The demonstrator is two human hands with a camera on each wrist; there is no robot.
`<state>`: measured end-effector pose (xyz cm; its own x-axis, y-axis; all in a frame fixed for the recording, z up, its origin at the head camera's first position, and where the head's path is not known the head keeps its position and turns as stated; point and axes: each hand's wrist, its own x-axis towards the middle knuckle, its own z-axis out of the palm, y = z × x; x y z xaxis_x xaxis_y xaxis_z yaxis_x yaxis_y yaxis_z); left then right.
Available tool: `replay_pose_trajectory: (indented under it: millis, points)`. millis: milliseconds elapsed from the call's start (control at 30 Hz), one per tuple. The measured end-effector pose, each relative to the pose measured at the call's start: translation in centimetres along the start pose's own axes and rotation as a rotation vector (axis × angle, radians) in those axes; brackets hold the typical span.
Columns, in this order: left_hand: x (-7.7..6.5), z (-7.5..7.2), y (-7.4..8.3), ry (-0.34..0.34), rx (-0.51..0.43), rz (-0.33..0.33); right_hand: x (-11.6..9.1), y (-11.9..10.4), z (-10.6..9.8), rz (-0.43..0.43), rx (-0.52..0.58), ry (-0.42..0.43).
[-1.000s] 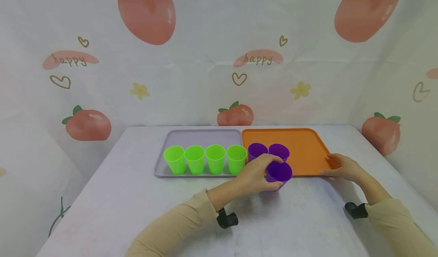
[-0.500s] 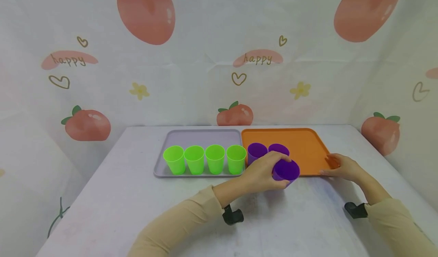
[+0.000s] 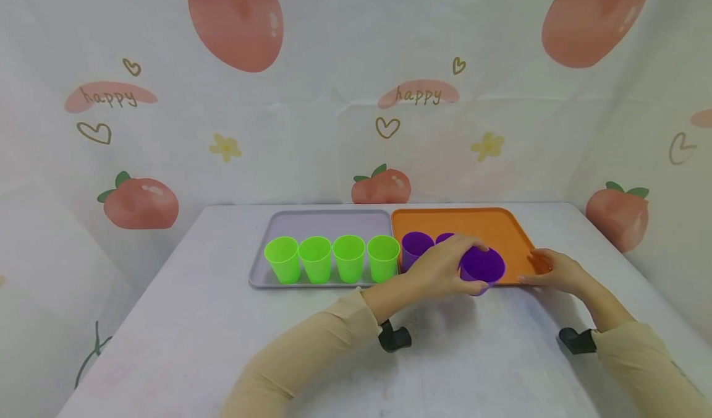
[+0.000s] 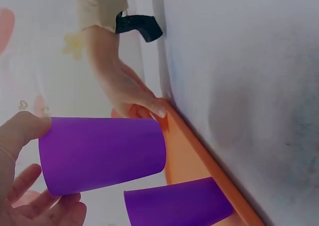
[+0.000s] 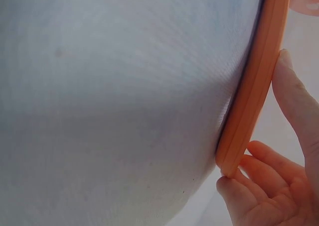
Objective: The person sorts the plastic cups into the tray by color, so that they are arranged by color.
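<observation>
My left hand (image 3: 439,271) grips a purple cup (image 3: 483,267) by its side, raised above the front edge of the orange tray (image 3: 489,229). In the left wrist view this cup (image 4: 102,154) lies between thumb and fingers, its base clear of the tray. Another purple cup (image 3: 416,248) stands at the tray's left side. Beside it, a further purple cup (image 3: 445,237) is mostly hidden behind my left hand. My right hand (image 3: 559,274) holds the tray's front right corner, thumb and fingers on its rim (image 5: 254,86).
A grey-lilac tray (image 3: 328,220) adjoins the orange one on the left. Several lime-green cups (image 3: 349,258) stand in a row along its front. Behind the white table (image 3: 222,337) hangs a printed cloth (image 3: 311,127).
My left hand has carried the purple cup to the right and slightly away from me, over the orange tray's front edge. My right hand stays at the corner.
</observation>
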<state>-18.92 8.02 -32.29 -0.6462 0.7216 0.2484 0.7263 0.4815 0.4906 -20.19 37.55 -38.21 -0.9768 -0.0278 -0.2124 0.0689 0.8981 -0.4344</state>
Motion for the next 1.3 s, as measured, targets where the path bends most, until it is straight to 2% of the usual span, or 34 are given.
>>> replay_pose_trajectory:
  millis: [400,733,933,1167,1300]
  points:
    - [2.6,0.3,0.0,-0.039,0.058,0.037,0.0,0.0,0.0,0.002,-0.004,-0.006]
    - [4.3,1.1,-1.1,-0.014,0.095,-0.005,0.2,0.1,0.0,0.036,0.012,-0.023]
    - [4.8,2.0,-1.6,-0.001,0.116,-0.029,0.1,0.1,0.0,0.029,0.008,-0.019]
    - [5.3,3.2,-2.0,0.015,0.14,-0.089,0.1,0.1,0.1,0.031,0.004,-0.014]
    - [5.4,3.6,-2.0,0.01,0.18,-0.103,0.1,0.1,0.0,0.031,0.004,-0.017]
